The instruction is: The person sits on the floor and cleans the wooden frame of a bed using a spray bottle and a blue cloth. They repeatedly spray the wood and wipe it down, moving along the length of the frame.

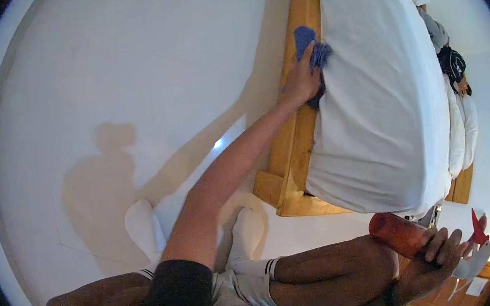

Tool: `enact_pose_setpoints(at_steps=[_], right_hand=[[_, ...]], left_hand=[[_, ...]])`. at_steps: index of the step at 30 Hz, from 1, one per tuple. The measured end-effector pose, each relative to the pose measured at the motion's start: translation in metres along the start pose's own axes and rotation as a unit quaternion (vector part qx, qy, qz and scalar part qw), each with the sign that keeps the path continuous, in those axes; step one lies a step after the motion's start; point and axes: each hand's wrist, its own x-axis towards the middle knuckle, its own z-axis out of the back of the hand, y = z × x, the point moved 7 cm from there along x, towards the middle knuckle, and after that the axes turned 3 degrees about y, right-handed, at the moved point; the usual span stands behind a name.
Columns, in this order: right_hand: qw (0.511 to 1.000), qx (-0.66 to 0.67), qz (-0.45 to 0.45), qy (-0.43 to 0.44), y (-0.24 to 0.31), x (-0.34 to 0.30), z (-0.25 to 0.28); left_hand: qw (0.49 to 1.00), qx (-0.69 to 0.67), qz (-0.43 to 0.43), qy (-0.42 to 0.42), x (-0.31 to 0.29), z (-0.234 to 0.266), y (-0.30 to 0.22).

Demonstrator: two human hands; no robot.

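Observation:
My left hand presses a blue cloth onto the wooden side rail of the bed frame, close to the edge of the white-covered mattress. Its fingers are closed over the bunched cloth, and part of the cloth touches the sheet. At the lower right my right hand grips a spray bottle with an orange-red body and a red and white trigger head. The bottle lies tilted beside my right knee, its neck partly hidden by my fingers.
Dark and grey clothes and white pillows lie along the mattress's far side. A wooden corner post juts out near my white-socked feet. Pale floor spreads to the left, with my shadow on it. Wooden furniture stands at the lower right.

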Motion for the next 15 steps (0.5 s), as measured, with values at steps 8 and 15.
enact_pose_setpoints(at_steps=[8, 15], right_hand=[[0.999, -0.01, -0.017, 0.029, -0.01, -0.002, 0.02], [0.999, -0.005, -0.045, 0.009, -0.009, 0.006, 0.032]], left_hand=[[0.999, 0.04, -0.007, 0.037, -0.158, 0.012, -0.027], [0.996, 0.076, -0.047, 0.005, -0.069, -0.004, -0.02]])
